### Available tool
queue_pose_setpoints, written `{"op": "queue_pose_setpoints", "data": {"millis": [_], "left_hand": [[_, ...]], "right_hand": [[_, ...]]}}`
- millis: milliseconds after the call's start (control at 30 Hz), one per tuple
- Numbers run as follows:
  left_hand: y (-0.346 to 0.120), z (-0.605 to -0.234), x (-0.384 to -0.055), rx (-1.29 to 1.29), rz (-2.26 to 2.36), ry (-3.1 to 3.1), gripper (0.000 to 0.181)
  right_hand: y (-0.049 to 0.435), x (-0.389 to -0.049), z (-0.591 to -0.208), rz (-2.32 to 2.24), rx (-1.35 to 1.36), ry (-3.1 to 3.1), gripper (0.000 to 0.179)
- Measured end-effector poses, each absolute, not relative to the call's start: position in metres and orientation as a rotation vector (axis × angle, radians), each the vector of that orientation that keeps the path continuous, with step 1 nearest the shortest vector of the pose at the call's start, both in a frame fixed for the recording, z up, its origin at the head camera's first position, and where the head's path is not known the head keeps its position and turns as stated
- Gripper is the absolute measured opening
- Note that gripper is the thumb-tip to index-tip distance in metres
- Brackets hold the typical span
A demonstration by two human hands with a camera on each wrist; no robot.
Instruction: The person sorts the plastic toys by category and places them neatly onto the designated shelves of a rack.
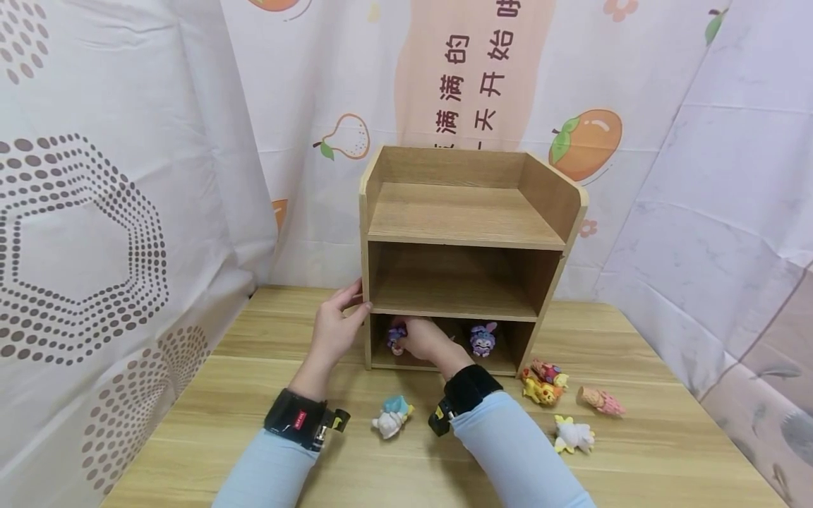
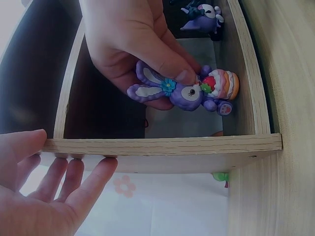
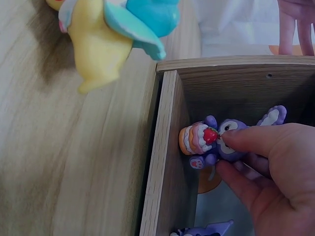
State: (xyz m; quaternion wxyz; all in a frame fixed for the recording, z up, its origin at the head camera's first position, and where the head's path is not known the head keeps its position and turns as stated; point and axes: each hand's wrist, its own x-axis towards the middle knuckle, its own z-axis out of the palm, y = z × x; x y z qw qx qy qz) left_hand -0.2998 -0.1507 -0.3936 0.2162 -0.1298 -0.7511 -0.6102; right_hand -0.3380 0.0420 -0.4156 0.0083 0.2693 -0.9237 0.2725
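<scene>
My right hand (image 1: 428, 342) pinches a purple rabbit figurine (image 2: 189, 96) between thumb and fingers, inside the bottom compartment of a wooden shelf (image 1: 444, 315). Its long ears, blue flower and a cake with a strawberry show in the left wrist view; the cake side is down at the compartment floor. My left hand (image 1: 336, 324) rests against the shelf's left side panel, thumb at the front edge and straight fingertips on the outer face. Farther right in the same compartment stands a second purple figurine (image 1: 483, 340).
On the table before the shelf lies a white and blue figurine (image 1: 392, 416). To the right are a yellow figurine (image 1: 541, 389), a red one (image 1: 551, 372), a pink one (image 1: 601, 401) and a white one with yellow (image 1: 574, 434). A printed curtain (image 1: 305, 212) hangs behind.
</scene>
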Motion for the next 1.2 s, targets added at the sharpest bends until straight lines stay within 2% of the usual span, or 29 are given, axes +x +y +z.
{"op": "queue_pose_setpoints", "data": {"millis": [400,767,1200], "left_hand": [[-0.144,-0.361,-0.267,-0.388,-1.673,-2.105,0.049],[-0.151,-0.392,-0.298,-0.374,-1.669,-2.089,0.05],[-0.153,-0.393,-0.299,-0.397,-1.713,-2.065,0.05]], "right_hand": [[0.043,-0.343,-0.419,0.878,0.815,-2.909,0.026],[0.044,-0.344,-0.421,0.872,0.776,-2.897,0.053],[0.044,-0.348,-0.419,0.819,0.758,-2.935,0.06]]}}
